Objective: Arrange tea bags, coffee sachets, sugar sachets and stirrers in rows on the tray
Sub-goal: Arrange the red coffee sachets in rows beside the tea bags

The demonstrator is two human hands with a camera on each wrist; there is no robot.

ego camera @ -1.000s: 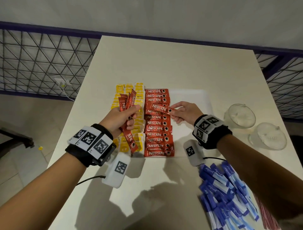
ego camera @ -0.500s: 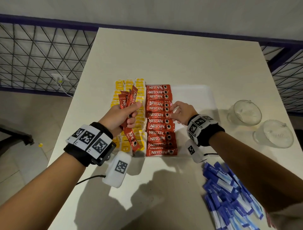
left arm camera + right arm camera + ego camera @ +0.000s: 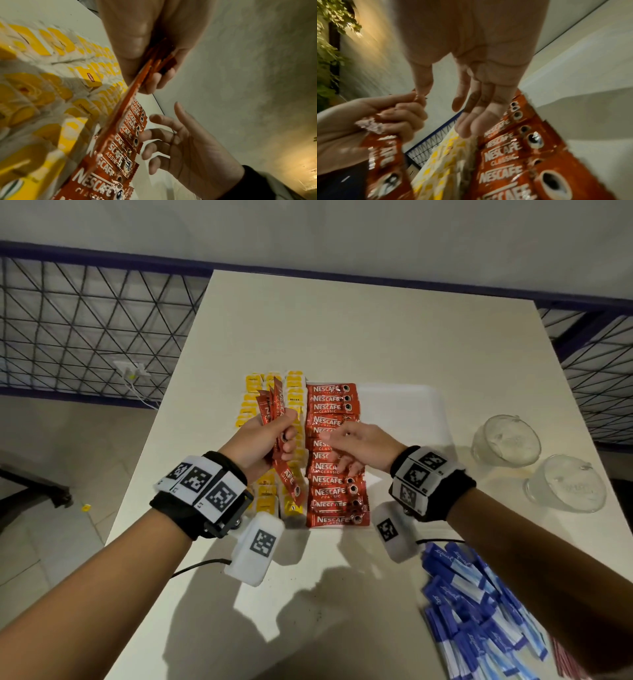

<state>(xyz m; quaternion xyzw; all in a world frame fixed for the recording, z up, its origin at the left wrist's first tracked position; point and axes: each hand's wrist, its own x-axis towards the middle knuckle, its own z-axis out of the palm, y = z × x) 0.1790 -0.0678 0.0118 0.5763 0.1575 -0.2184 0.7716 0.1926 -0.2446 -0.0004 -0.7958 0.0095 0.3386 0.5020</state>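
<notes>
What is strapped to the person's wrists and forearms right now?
Bare forearms, no sleeves. Each wrist wears a black band: left wrist band, right wrist band, both covered with white tiles printed with black square codes. Beneath each hangs a white coded block trailing a thin black cable.

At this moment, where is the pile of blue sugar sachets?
In the head view, the blue sugar sachets lie loose on the table, off the tray, at the near right corner under the right forearm, nearer than the two glass cups.
</notes>
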